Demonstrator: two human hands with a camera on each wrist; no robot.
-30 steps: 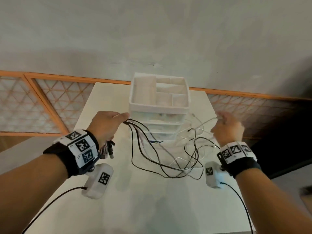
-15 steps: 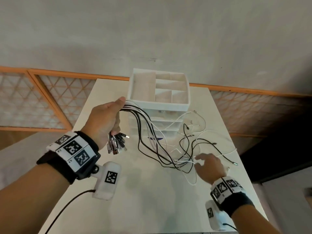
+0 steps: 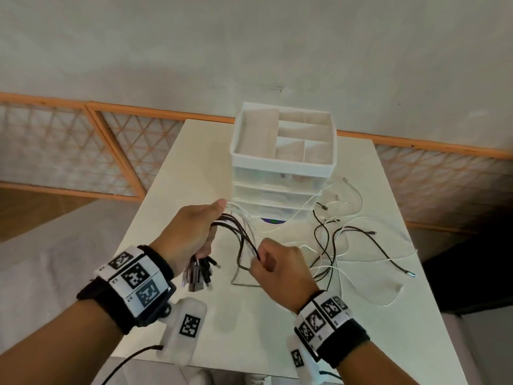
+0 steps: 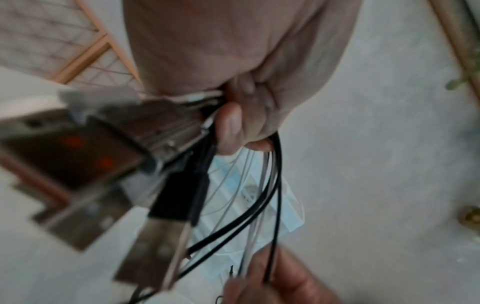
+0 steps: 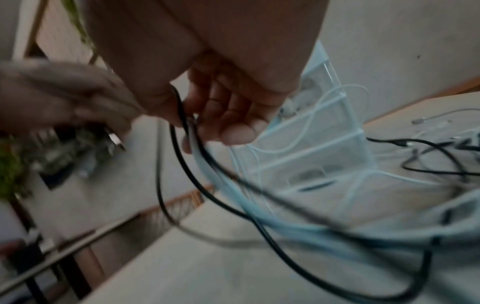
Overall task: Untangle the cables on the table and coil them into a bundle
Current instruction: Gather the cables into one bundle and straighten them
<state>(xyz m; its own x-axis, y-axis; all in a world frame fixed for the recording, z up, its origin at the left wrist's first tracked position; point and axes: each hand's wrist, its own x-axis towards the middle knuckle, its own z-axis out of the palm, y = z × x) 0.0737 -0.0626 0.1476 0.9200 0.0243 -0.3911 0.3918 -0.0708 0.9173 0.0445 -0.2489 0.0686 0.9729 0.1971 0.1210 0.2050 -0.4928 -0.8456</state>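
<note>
Left hand [image 3: 186, 237] is clenching cables [image 3: 241, 235] in front of drawer unit [image 3: 283, 165]; right hand [image 3: 280, 269] apparently pinching strands.

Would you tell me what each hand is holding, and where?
The left hand grips the cables just behind their hanging plugs; the right hand pinches the same strands farther along.

black wristbands [image 3: 116, 301] bearing white square-code tags; white tagged camera pods [image 3: 184, 330] beneath.

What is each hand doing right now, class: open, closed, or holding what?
Left hand: closed around the cables near their plug ends.
Right hand: closed, pinching several of the same cables further along.
</note>
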